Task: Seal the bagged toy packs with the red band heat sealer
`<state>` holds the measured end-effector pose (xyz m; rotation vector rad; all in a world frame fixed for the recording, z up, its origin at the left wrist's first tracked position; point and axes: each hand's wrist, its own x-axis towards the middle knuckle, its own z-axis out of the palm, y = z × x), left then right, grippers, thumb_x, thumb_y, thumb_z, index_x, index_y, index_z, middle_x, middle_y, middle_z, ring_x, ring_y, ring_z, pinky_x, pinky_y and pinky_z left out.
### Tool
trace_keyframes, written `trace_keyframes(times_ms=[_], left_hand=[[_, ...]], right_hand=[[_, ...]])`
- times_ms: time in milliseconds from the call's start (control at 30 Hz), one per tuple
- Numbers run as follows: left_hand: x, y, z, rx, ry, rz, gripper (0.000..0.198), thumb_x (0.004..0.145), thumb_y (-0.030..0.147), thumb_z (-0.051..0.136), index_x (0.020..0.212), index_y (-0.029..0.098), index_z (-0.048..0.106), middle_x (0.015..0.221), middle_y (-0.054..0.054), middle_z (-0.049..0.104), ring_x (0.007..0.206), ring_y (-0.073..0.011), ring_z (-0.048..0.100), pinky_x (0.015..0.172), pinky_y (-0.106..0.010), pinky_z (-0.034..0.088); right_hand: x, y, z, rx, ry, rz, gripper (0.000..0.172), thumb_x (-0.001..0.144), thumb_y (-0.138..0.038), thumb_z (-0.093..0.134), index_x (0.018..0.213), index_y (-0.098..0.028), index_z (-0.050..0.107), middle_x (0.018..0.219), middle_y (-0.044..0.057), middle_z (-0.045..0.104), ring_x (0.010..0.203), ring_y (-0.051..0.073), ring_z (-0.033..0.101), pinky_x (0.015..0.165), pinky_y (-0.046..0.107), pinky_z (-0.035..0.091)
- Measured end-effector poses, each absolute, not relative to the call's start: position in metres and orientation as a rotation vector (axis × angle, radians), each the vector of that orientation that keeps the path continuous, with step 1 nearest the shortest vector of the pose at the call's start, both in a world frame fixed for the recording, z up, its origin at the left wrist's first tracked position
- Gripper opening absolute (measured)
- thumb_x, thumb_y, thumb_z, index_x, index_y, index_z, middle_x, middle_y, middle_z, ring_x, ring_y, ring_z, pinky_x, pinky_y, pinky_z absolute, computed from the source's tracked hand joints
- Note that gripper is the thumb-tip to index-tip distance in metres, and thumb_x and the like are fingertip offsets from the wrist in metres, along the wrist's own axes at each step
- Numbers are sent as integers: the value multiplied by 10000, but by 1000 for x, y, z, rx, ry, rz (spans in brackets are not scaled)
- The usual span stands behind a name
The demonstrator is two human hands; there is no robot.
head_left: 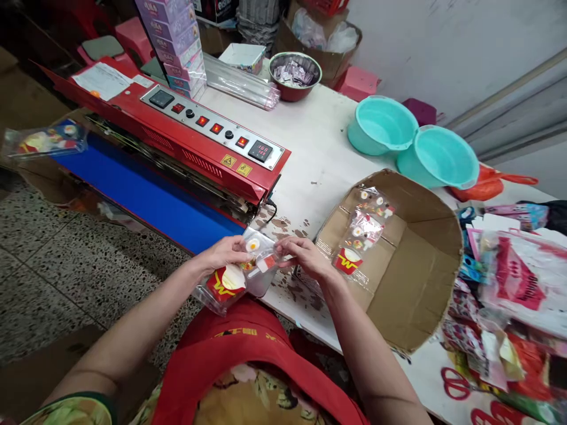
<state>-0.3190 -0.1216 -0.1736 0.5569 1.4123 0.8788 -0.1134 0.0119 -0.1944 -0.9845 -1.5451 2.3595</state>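
Note:
Between my two hands is a clear plastic bag (pixel 228 282) with small toy food pieces in it: a red fries box with a yellow mark, a fried egg and a red-and-white piece. My left hand (pixel 224 252) pinches its upper left part. At the bag's right edge, the fingers of my right hand (pixel 301 255) are closed on the plastic. Just beyond the bag lies the near end of a blue conveyor belt (pixel 146 192), which runs along a red sealing machine (pixel 177 133) with lit switches.
A cardboard box (pixel 411 283) to the right holds similar bags (pixel 348 260). Another filled bag (pixel 48 140) lies at the belt's far end. Turquoise basins (pixel 383 124), a metal bowl (pixel 296 74) of sachets and stacked purple boxes (pixel 172 35) stand behind. Red scissors (pixel 456 383) lie at lower right.

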Motion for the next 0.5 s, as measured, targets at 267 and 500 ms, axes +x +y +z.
trace_keyframes(times_ms=[267,500], left_hand=[[-326,-120,-184,583,1388,862,429,550,186,753,912,160,524,717,12,644,598,-124,590,570,-227,431],[-320,-102,-194,535,1440,845,417,495,148,742,840,152,510,606,23,609,503,-116,552,502,-221,418]], right_hand=[[-128,5,-204,-623,-2006,2173,317,652,-479,805,795,-203,746,878,24,533,812,165,532,744,314,493],[-131,4,-222,-520,-2192,1897,288,798,-504,683,940,-267,768,970,40,440,973,199,473,960,380,391]])
